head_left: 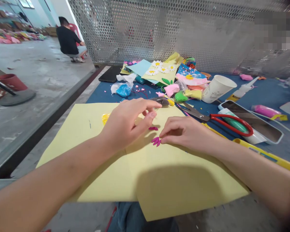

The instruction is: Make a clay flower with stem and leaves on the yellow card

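Observation:
A sheet of pale yellow card (91,135) lies folded across the front of the blue table. My right hand (186,130) rests on it, fingertips against a small cluster of magenta clay petals (156,141). One more magenta petal (153,128) lies between my hands. My left hand (128,124) hovers just left of that petal, its curled fingers holding nothing visible. Its index finger reaches towards a dark modelling tool with a yellow end (161,101), lying at the card's far edge. A small lump of yellow clay (105,118) sits near my left hand.
Red-handled scissors (229,124), a paper cup (218,88), a glue bottle (241,91), pink clay (265,111) and a yellow ruler (263,154) lie to the right. Daisy-decorated craft cards (159,71) and clay packets lie ahead. A person (69,40) crouches far left.

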